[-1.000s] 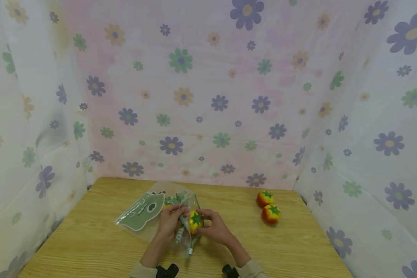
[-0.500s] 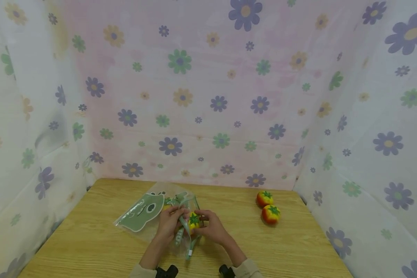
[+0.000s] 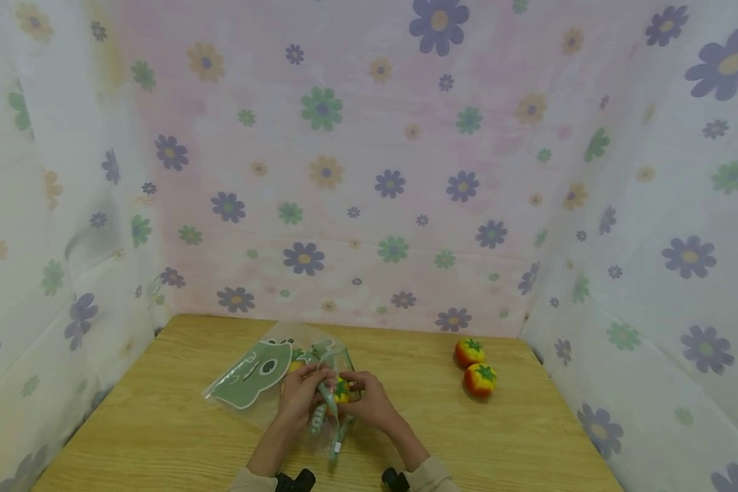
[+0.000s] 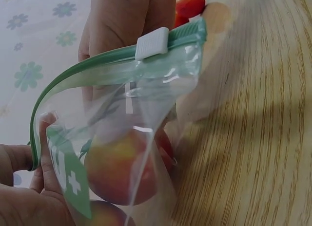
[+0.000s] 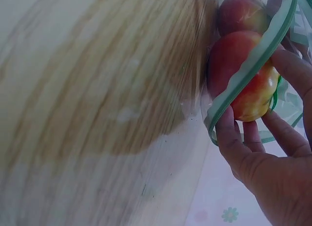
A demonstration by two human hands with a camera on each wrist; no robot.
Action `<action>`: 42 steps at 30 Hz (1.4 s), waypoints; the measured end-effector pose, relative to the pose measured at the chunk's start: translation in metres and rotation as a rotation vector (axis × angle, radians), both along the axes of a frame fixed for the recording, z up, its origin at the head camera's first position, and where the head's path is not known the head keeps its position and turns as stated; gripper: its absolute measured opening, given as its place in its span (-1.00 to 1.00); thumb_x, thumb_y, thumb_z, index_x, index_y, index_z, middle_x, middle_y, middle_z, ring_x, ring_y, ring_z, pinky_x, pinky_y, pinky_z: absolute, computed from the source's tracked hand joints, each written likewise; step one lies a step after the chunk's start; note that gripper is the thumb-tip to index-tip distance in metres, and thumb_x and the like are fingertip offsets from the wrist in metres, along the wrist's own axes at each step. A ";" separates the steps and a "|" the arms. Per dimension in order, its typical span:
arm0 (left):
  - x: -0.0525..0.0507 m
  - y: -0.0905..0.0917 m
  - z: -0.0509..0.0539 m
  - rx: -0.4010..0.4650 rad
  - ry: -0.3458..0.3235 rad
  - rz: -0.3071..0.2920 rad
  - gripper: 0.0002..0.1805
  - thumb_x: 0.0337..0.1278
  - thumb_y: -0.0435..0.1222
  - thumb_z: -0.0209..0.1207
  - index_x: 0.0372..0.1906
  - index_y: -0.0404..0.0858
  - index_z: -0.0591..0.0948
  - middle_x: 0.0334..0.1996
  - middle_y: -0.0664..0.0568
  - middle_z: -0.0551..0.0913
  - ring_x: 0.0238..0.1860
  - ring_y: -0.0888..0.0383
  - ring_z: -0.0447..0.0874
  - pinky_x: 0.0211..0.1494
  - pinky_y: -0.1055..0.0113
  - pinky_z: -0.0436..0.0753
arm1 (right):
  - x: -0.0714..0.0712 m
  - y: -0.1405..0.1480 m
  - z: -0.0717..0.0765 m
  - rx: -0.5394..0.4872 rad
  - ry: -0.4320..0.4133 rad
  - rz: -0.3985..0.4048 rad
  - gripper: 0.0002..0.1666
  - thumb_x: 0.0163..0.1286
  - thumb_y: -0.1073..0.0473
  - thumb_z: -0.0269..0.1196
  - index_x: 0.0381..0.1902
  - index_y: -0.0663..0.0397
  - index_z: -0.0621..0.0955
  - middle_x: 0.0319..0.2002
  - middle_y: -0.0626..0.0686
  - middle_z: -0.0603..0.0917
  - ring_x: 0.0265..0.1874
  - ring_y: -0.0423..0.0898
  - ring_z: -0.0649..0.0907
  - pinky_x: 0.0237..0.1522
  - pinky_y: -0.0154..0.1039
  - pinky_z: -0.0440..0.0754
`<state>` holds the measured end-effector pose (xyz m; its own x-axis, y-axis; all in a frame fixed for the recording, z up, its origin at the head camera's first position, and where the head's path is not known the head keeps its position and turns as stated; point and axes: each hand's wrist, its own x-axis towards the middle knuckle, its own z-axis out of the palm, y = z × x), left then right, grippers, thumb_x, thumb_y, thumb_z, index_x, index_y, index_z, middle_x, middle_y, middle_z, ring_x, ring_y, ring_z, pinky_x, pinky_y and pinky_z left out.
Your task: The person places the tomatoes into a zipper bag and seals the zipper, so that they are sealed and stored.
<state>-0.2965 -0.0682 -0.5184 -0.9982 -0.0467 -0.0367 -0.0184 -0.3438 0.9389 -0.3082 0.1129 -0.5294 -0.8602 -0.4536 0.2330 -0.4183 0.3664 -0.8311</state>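
Note:
A clear zip bag with a green print (image 3: 252,374) lies on the table, its green-rimmed mouth (image 4: 92,60) held apart. My left hand (image 3: 298,396) pinches the bag's rim at the mouth. My right hand (image 3: 372,403) has its fingers curled round a red and yellow toy fruit (image 5: 248,89) with a green leaf top, inside the mouth. Another fruit (image 5: 241,14) sits just beyond it in the bag. A white slider (image 4: 152,43) is on the zip.
Two more red and yellow fruits (image 3: 480,380) stand close together at the right of the wooden table (image 3: 516,444). Flower-patterned cloth (image 3: 357,164) rises behind the table and on both sides.
My right hand has moved slightly left with the fruit, further into the bag's mouth. My left hand has stayed nearly still on the rim.

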 end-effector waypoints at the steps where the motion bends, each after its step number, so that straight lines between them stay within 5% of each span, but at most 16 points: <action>1: 0.000 0.000 0.000 0.002 -0.002 -0.003 -0.59 0.46 -0.41 0.14 0.23 -0.63 0.44 -0.28 -0.07 0.79 -0.38 0.24 0.78 -0.30 0.41 0.76 | 0.001 0.000 0.001 0.001 -0.014 0.002 -0.32 0.29 0.23 0.47 0.32 0.31 0.52 0.21 0.33 0.51 0.10 0.25 0.59 -0.01 -0.07 0.74; 9: 0.001 0.001 0.001 -0.003 -0.004 -0.023 -0.58 0.47 -0.42 0.11 0.25 -0.64 0.41 -0.28 -0.05 0.79 -0.36 0.25 0.77 -0.31 0.43 0.75 | 0.004 0.005 0.005 -0.041 -0.137 0.048 -0.30 0.39 0.21 0.39 0.42 0.23 0.44 0.35 0.32 0.42 0.23 0.34 0.51 0.05 0.05 0.71; 21: 0.001 0.003 0.003 0.003 0.007 -0.036 -0.61 0.48 -0.43 0.11 0.21 -0.65 0.44 -0.29 -0.04 0.79 -0.38 0.26 0.76 -0.28 0.44 0.74 | 0.003 -0.002 0.002 -0.071 -0.051 0.068 -0.40 0.43 0.33 0.29 0.38 0.35 0.45 0.35 0.36 0.46 0.21 0.36 0.56 0.11 0.09 0.69; 32: -0.001 0.002 0.000 -0.007 0.004 -0.045 -0.61 0.51 -0.41 0.07 0.24 -0.63 0.42 -0.26 -0.04 0.80 -0.36 0.29 0.77 -0.23 0.46 0.74 | 0.001 -0.004 0.001 -0.098 -0.113 0.145 -0.47 0.50 0.35 0.18 0.40 0.13 0.49 0.35 0.22 0.51 0.25 0.31 0.56 0.11 -0.11 0.71; 42: -0.003 0.002 -0.002 -0.027 0.007 -0.002 -0.66 0.50 -0.46 0.04 0.19 -0.64 0.45 -0.27 -0.04 0.79 -0.34 0.27 0.78 -0.21 0.47 0.74 | -0.003 0.014 0.001 -0.147 -0.137 0.107 -0.57 0.51 0.38 0.13 0.30 0.32 0.54 0.22 0.37 0.57 0.11 0.31 0.64 -0.09 -0.15 0.78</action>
<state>-0.2995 -0.0660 -0.5201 -0.9986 -0.0454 -0.0280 -0.0121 -0.3183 0.9479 -0.3109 0.1272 -0.5289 -0.8373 -0.5134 0.1880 -0.3280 0.1967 -0.9240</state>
